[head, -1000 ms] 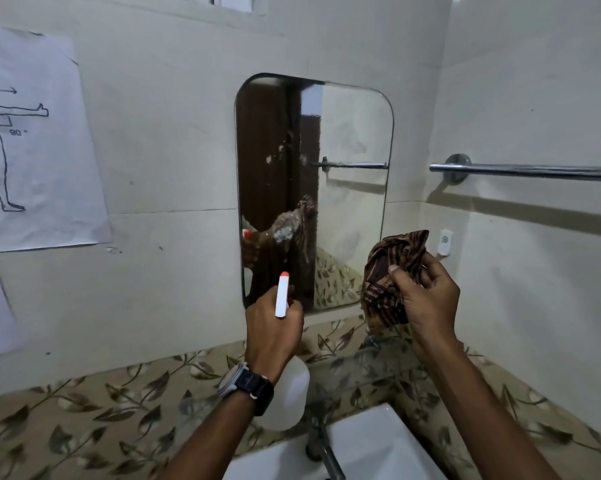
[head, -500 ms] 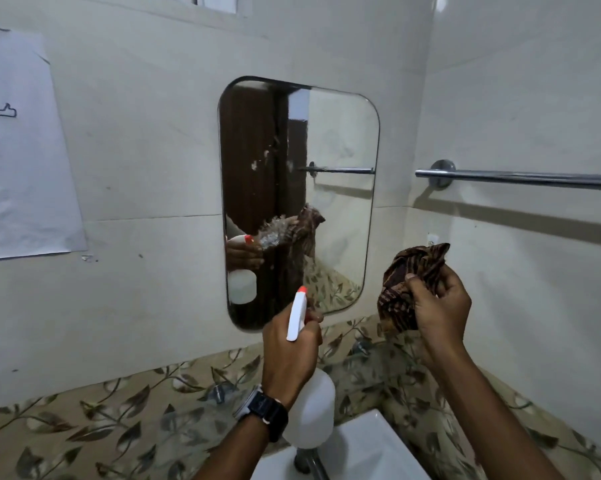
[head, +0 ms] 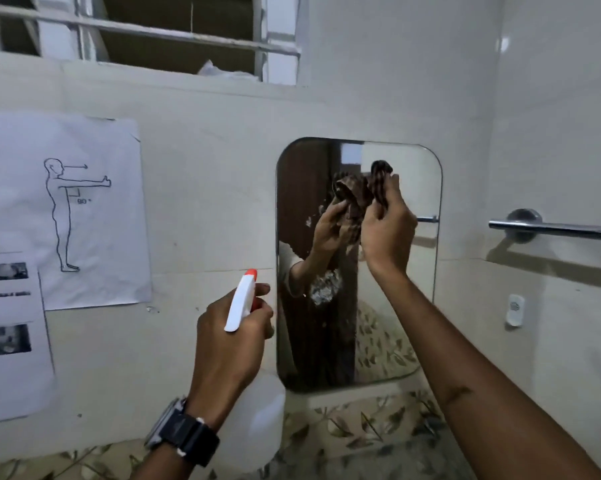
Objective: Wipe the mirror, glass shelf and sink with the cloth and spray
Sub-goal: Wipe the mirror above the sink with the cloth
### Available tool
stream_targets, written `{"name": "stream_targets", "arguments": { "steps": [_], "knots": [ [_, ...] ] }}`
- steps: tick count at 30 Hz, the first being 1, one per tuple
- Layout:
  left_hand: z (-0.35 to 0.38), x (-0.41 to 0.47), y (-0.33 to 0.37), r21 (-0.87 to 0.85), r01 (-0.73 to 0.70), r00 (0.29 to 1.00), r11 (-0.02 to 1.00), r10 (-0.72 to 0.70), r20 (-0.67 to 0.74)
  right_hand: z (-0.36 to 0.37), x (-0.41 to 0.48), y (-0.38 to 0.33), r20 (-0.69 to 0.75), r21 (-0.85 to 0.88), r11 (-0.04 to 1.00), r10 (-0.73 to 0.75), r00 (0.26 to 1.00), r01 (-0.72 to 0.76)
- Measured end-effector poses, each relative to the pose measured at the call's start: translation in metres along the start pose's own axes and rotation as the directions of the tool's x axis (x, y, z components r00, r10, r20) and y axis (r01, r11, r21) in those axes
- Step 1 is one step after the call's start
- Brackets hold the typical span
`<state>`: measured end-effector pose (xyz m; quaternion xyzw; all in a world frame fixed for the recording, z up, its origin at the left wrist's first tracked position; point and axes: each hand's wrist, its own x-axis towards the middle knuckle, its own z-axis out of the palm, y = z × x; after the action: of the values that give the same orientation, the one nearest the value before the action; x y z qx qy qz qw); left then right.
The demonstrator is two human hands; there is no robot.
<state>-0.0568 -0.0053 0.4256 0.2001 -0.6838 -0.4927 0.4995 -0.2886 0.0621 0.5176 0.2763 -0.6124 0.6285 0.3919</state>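
Note:
A rounded rectangular mirror [head: 406, 306] hangs on the pale tiled wall. My right hand [head: 387, 233] presses a bunched brown striped cloth [head: 380, 174] against the upper middle of the glass. A patch of white spray foam [head: 323, 289] clings to the mirror lower down, left of my right forearm. My left hand [head: 229, 344] grips a white spray bottle [head: 257, 420] with a white and orange trigger head [head: 242, 299], held just left of the mirror's lower half. The sink and glass shelf are out of view.
A chrome towel bar [head: 555, 230] runs along the right wall. A small white wall fitting [head: 514, 308] sits below it. Paper sheets with a figure drawing [head: 67, 209] are taped at left. A barred window [head: 146, 32] is above. Leaf-patterned tiles [head: 361, 427] line the bottom.
My right hand has lifted the cloth from beside the mirror up onto its upper glass. The view has tilted up, so the sink has dropped out of sight. The bottle stays in my left hand.

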Motion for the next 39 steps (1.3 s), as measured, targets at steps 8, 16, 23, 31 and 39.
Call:
{"name": "stream_targets", "arguments": {
  "steps": [8, 16, 23, 31, 39],
  "knots": [
    [-0.019, 0.009, 0.002, -0.033, 0.088, 0.994, 0.996, -0.090, -0.064, 0.069, 0.012, -0.044, 0.149, -0.389, 0.910, -0.092, 0.984, 0.144],
    [-0.011, 0.042, 0.033, -0.057, 0.024, 1.000, 0.998, -0.025, -0.016, 0.090, -0.009, -0.061, 0.400, -0.416, 0.744, -0.367, 0.840, 0.523],
    [-0.019, 0.037, 0.049, -0.119, 0.018, 1.000, 0.993, -0.016, 0.020, 0.011, 0.078, 0.029, 0.021, -0.442, 0.893, -0.088, 0.996, 0.088],
    [0.024, 0.031, 0.069, -0.264, -0.031, 0.941, 0.964, 0.117, 0.316, -0.009, 0.088, 0.041, 0.006, -0.439, 0.898, 0.037, 0.999, -0.031],
    [-0.001, 0.053, 0.026, -0.175, 0.028, 0.999, 0.984, -0.023, 0.033, 0.087, -0.028, -0.065, 0.427, -0.423, 0.772, -0.293, 0.855, 0.476]
  ]
}}
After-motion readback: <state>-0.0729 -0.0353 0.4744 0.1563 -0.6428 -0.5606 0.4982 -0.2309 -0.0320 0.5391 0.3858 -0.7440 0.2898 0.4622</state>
